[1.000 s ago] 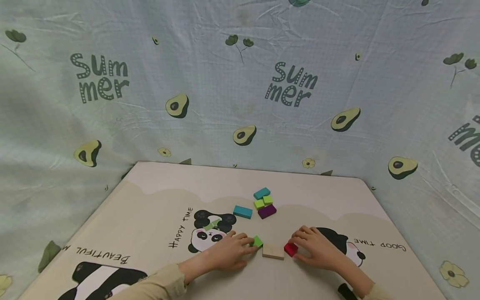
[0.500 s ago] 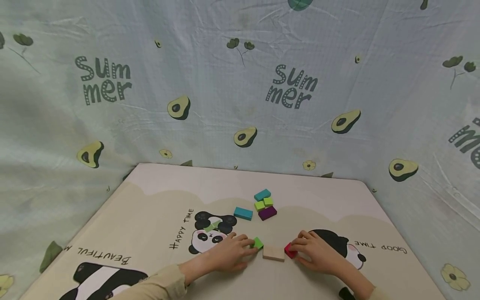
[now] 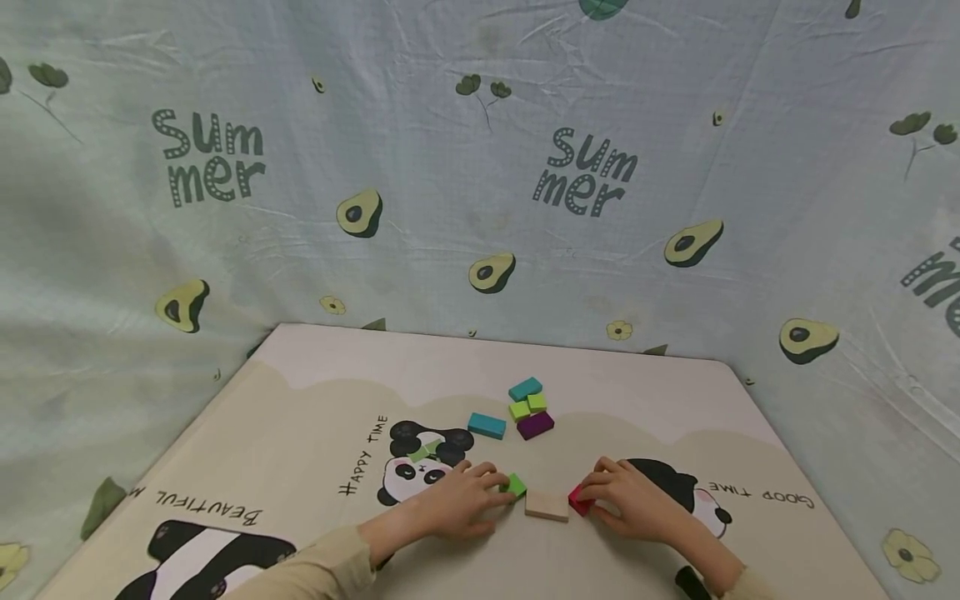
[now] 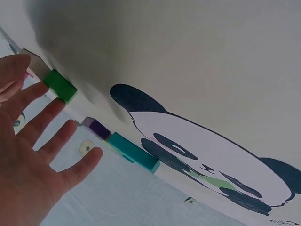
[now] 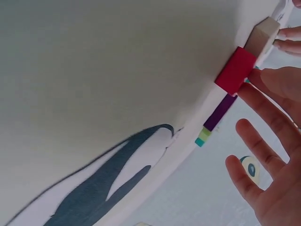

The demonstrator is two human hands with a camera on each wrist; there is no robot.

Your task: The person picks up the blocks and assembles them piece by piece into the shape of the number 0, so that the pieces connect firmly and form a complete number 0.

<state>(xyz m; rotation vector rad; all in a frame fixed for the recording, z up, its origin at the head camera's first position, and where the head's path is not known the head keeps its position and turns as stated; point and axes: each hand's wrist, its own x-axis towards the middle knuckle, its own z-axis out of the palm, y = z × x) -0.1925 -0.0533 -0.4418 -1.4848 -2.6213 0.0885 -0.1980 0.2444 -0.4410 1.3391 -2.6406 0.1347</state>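
Observation:
In the head view a pale wooden block (image 3: 547, 506) lies on the table between my hands. My left hand (image 3: 461, 502) touches a green block (image 3: 515, 486) at the wooden block's left end. The left wrist view shows two fingertips against the green block (image 4: 60, 86), with the thumb apart from it and the other fingers spread. At the other end my right hand (image 3: 633, 500) holds a red block (image 3: 577, 500) by its outer side, finger and thumb tips right at it. The red block (image 5: 236, 70) stands close beside the wooden block (image 5: 262, 36) in the right wrist view.
Farther back lie a blue block (image 3: 487, 426), a purple block (image 3: 535, 426), two small lime blocks (image 3: 519, 411) and another blue block (image 3: 525, 388). The table mat (image 3: 315, 433) carries printed pandas. A patterned cloth (image 3: 420, 167) hangs behind it.
The red block has turned slightly under my right fingers, which now cover more of it. My left hand, the green block and the wooden block stay nearly still.

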